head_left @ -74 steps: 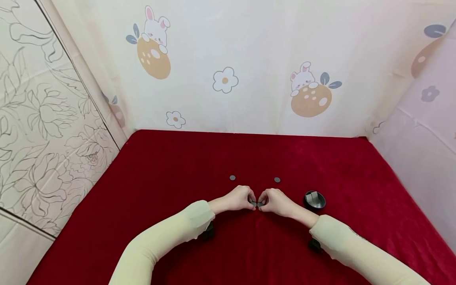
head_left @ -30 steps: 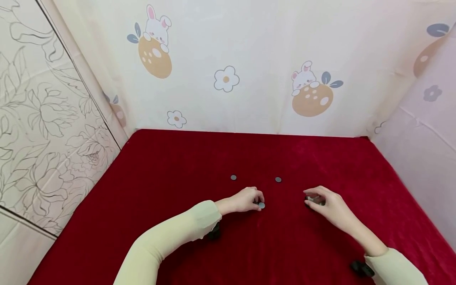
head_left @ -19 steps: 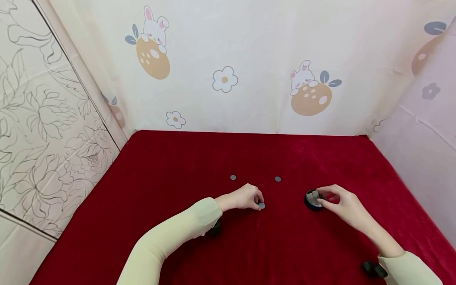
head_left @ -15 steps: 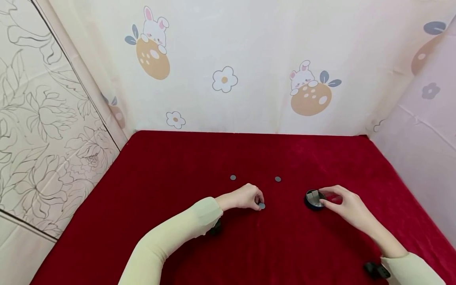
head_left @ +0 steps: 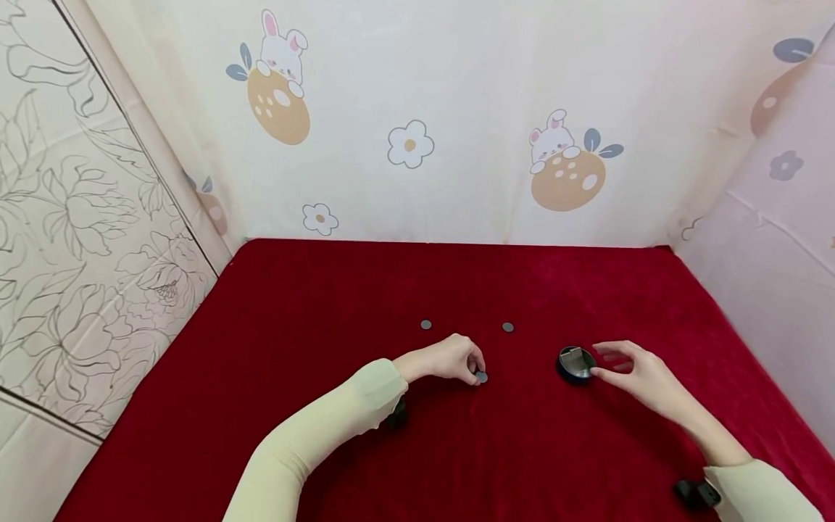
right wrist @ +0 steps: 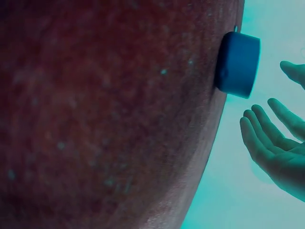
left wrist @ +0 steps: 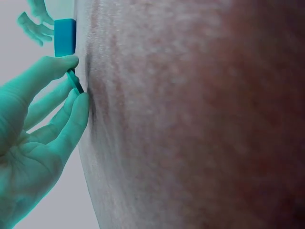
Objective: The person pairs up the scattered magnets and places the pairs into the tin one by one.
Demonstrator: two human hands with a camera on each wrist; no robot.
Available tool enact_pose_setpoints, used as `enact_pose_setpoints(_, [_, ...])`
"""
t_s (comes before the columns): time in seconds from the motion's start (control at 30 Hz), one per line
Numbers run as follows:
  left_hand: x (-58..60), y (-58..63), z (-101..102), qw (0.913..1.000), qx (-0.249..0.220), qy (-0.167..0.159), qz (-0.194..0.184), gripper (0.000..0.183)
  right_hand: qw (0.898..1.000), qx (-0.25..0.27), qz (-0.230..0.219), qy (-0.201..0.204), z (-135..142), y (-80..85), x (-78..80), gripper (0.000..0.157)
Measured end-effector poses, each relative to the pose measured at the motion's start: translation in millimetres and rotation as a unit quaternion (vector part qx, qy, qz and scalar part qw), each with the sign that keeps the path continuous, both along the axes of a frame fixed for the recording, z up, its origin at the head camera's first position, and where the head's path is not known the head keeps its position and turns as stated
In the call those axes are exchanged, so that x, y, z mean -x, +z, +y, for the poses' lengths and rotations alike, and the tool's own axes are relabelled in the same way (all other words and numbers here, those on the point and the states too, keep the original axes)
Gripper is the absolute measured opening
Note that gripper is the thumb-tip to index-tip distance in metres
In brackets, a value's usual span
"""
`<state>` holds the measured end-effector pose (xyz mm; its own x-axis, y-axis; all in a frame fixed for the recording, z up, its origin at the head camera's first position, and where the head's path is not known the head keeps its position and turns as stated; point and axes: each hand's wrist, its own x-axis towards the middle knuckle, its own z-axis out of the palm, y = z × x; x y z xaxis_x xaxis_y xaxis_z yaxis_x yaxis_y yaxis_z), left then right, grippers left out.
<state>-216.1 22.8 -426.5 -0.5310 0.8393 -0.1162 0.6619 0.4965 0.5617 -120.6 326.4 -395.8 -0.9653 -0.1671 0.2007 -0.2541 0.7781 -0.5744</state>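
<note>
In the head view, my left hand (head_left: pixel 453 359) is at the middle of the red cloth, pinching a thin, coin-like grey disc (head_left: pixel 481 377). Thumb and fingertips grip the dark edge of this disc (left wrist: pixel 75 82) low over the cloth in the left wrist view. My right hand (head_left: pixel 642 371) hovers just right of a small round black bowl (head_left: pixel 562 374), fingers apart and loosely bent, holding nothing. A light grey rectangular piece (head_left: pixel 571 354) shows inside the bowl. From the right wrist, a gap separates the hand (right wrist: pixel 279 148) from the bowl's wall (right wrist: pixel 240 64).
Two more grey discs lie farther back, one on the left (head_left: pixel 426 325) and another on the right (head_left: pixel 508 328). Red cloth (head_left: pixel 326 290) covers the table. Behind it hangs a pale curtain (head_left: pixel 470 87) printed with rabbits; similar fabric closes both sides.
My right hand has left the disc pair at the middle, reached over the bowl, then drawn back to its right. The left hand shifted slightly right and still pinches its disc.
</note>
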Motion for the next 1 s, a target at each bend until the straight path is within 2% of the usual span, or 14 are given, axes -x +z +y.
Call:
enact_pose_setpoints(0.17, [1.0, 4.0, 4, 0.9998, -0.016, -0.007, -0.005, 0.014, 0.999, 0.018, -0.037, 0.013, 2, -2.3, 2.8, 0.043])
enact_pose_setpoints(0.43, [1.5, 11.9, 14, 0.9987, -0.048, -0.018, -0.001, 0.014, 0.997, 0.037, -0.062, 0.034, 4, -7.9, 4.6, 0.049])
enact_pose_setpoints(0.57, [1.6, 13.5, 20, 0.9985, -0.053, -0.013, 0.001, 0.014, 0.995, 0.047, -0.08, 0.041, 5, -8.6, 5.9, 0.053])
enact_pose_setpoints(1.0, [0.9, 15.6, 46, 0.9981, -0.059, -0.001, -0.017, 0.016, 0.994, 0.056, -0.079, 0.056, 6, -17.1, 10.1, 0.05])
